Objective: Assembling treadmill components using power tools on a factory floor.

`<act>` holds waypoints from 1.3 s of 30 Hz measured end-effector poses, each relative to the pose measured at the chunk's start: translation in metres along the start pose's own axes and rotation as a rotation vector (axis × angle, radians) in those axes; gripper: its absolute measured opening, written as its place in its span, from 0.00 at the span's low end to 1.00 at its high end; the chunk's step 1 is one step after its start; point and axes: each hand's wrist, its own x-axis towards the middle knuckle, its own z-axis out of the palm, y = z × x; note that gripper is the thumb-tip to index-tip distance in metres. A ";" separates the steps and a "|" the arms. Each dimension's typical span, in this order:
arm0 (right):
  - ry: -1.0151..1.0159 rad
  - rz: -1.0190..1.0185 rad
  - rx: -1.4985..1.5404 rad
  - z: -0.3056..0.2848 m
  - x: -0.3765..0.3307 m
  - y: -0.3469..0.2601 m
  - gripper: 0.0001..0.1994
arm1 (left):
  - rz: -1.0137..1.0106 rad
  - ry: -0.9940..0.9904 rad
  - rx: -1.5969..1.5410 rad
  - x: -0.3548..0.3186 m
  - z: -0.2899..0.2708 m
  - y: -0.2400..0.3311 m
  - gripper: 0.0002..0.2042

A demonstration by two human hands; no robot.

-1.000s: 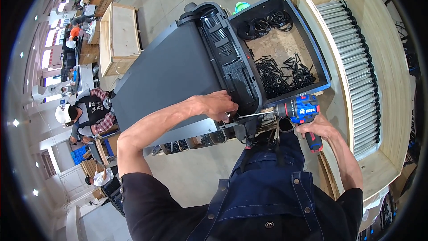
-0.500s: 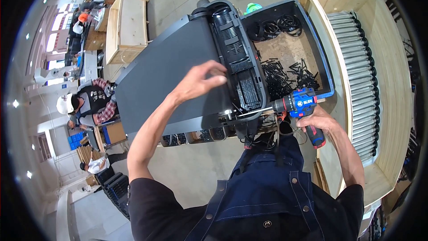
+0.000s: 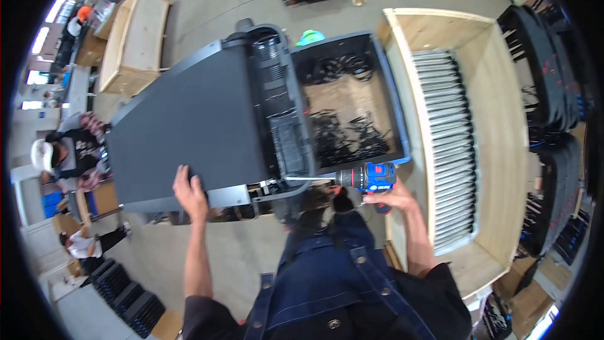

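A treadmill (image 3: 189,113) with a black belt and an uncovered motor bay (image 3: 283,107) lies across the work surface in front of me. My left hand (image 3: 190,196) rests on its near side rail, fingers stretched out and holding nothing. My right hand (image 3: 397,198) grips a blue and black cordless drill (image 3: 371,177). Its long bit (image 3: 311,179) points left and reaches the near corner of the treadmill frame. The very tip of the bit is too small to make out.
Beyond the drill stands a bin (image 3: 397,113) with loose black parts and coiled black rings. To its right, a wooden crate (image 3: 420,132) holds a row of metal rollers (image 3: 445,151). Another wooden crate (image 3: 135,41) stands far left. Co-workers are at the left.
My left hand has moved from above the motor end of the belt left and nearer, down onto the side rail. The drill stays in my right hand. The whole view has shifted.
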 end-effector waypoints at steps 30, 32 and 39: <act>0.339 -0.250 -0.237 0.365 -0.002 0.007 0.17 | 0.285 -0.013 -0.424 -0.007 -0.039 -0.112 0.26; 0.115 -0.067 -0.134 0.439 0.015 0.025 0.21 | 0.322 -0.026 -0.437 -0.017 -0.054 -0.156 0.30; -0.160 0.072 0.690 0.578 0.103 0.036 0.25 | 0.349 -0.098 -0.178 -0.037 -0.108 -0.346 0.45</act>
